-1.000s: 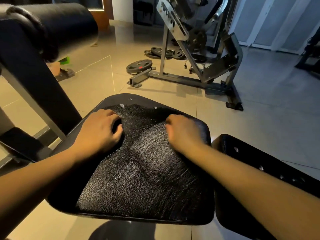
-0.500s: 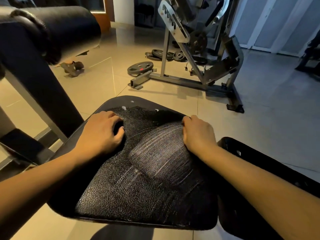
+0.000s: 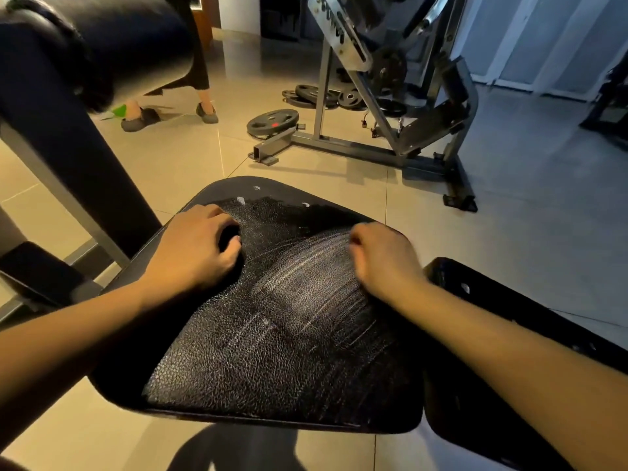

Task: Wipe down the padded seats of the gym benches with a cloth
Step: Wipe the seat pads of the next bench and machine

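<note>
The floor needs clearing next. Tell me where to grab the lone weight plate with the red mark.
Take the weight plate by a cut-out slot near its rim, from above on its left side. It lies roughly flat, and its right edge seems to sit against the foot of the machine frame, so that side looks blocked.

Dim interior, mixed light. Warm amber cast on floor tiles at left; cooler grey-blue at right, behind weight machine. Glossy tiles show soft reflections near top. Bench seat pad carries pale streaked sheen on grained surface. Roller pad nearly black, faint highlight. Dark shadow on floor below seat. Right hand slightly blurred; left hand sharper. Wide-angle stretch at edges, forearms enlarged.
</note>
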